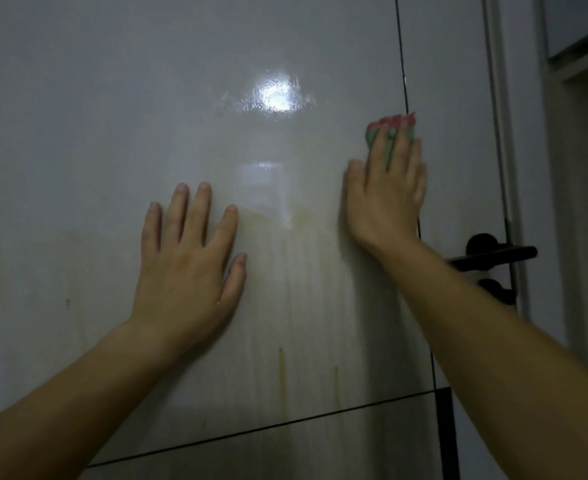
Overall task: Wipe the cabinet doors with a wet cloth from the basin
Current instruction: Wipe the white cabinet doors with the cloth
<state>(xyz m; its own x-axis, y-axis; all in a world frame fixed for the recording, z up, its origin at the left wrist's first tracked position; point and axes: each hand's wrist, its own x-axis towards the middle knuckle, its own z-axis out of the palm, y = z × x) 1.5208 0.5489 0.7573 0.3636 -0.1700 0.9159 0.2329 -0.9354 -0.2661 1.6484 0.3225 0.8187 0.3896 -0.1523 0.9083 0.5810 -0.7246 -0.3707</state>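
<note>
Here, well to the left of the dark vertical seam, the left hand lies flat on the pale cabinet door, fingers straight and slightly spread, holding nothing; it looks like a brace. Nearer the seam, a lamp's glare shows a wet sheen, and lower down yellowish drips run down the panel. Just left of the seam, the right hand presses the cloth against the door with straight, extended fingers. The red and green fabric bunches under the fingertips and pokes up between two of them, its top edge touching the seam.

The cloth looks soft, limp and soaked, so it will likely fold and slide under a loose palm. A flat hand over its middle, fingers spread across the wad, should keep it from creeping out. The glossy wet door is probably slippery for both hands.

Right of the seam, a black lever handle sits on the neighbouring door.
</note>
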